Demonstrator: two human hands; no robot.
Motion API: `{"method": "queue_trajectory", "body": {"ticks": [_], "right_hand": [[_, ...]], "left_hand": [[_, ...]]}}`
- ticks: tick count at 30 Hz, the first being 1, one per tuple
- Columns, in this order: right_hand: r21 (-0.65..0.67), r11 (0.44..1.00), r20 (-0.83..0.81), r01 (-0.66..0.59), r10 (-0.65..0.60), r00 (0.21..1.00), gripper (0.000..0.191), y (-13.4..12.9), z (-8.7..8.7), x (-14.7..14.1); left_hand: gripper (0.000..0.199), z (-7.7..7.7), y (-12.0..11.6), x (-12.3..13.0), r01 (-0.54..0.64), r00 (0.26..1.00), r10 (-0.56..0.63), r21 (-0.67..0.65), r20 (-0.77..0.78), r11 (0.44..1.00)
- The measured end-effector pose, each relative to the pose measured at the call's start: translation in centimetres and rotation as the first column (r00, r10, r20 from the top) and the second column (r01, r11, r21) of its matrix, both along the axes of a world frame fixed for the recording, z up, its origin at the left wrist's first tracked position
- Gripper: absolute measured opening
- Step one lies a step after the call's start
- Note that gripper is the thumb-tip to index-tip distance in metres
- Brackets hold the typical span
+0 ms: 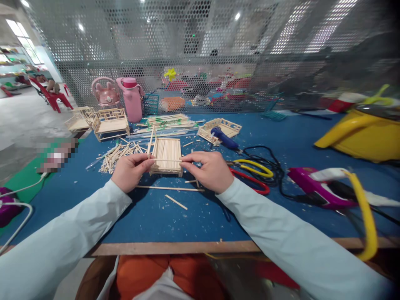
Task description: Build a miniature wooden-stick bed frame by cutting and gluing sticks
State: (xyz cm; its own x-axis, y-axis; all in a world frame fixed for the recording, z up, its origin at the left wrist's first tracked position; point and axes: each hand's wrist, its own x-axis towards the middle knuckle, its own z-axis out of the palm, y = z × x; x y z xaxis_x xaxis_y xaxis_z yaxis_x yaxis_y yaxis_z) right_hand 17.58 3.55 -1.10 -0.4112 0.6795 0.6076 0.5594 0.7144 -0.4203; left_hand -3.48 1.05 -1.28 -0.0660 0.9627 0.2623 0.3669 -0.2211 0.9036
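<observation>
Both hands, left [130, 171] and right [210, 170], are pinching a thin stick [168, 160] across the little stick-built bench [167, 151] on the blue table [125, 227], glue gun [224, 138] just behind, though the fingertips are kinda small to judge.

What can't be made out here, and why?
All in the head view:
Ends of the held stick: hidden by left hand and right hand.
Purple thing: cut off by left edge.
Patch: pixelated.
Shapes behind mesh: blurred, partly screened.
</observation>
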Motion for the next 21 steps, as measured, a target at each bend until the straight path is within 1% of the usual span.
{"method": "queue_trajectory", "body": {"ticks": [4, 7, 9, 12, 15, 17, 19, 21], "right_hand": [[0.033, 0.999, 0.026, -0.017, 0.017, 1.000, 0.013, -0.07, 0.08, 0.13], [0.028, 0.999, 0.029, -0.027, 0.027, 0.999, 0.016, -0.18, 0.14, 0.18], [-0.007, 1.000, 0.006, -0.015, 0.015, 1.000, 0.017, -0.17, 0.12, 0.12], [-0.095, 0.995, -0.048, 0.015, -0.019, 0.999, 0.016, -0.01, 0.06, -0.10], [-0.197, 0.980, -0.087, 0.022, -0.039, 0.995, 0.015, 0.18, 0.05, -0.33], [-0.239, 0.971, -0.103, 0.025, -0.051, 0.993, 0.015, 0.22, 0.06, -0.43], [-0.231, 0.973, -0.110, 0.032, -0.058, 0.992, 0.014, 0.18, 0.04, -0.47], [-0.167, 0.985, -0.100, 0.038, -0.055, 0.993, 0.014, 0.08, -0.01, -0.46]], "left_hand": [[0.015, 0.01, -0.07, 0.01, 0.002, 1.000, -0.002, -0.007, 0.004, 1.000], [0.016, -0.07, -0.05, -0.05, -0.007, 1.000, 0.006, -0.008, -0.004, 1.000], [0.018, -0.13, -0.01, -0.07, -0.010, 1.000, 0.010, -0.008, -0.005, 1.000], [0.020, -0.22, 0.05, -0.08, -0.011, 1.000, 0.011, -0.008, 0.003, 1.000], [0.022, -0.35, 0.10, -0.15, -0.004, 1.000, 0.004, -0.006, -0.009, 1.000], [0.024, -0.44, 0.12, -0.21, 0.004, 1.000, -0.004, -0.004, -0.028, 1.000], [0.026, -0.49, 0.13, -0.25, 0.007, 0.999, -0.007, -0.002, -0.044, 1.000], [0.026, -0.52, 0.15, -0.23, 0.005, 0.999, -0.005, -0.003, -0.046, 1.000]]}}
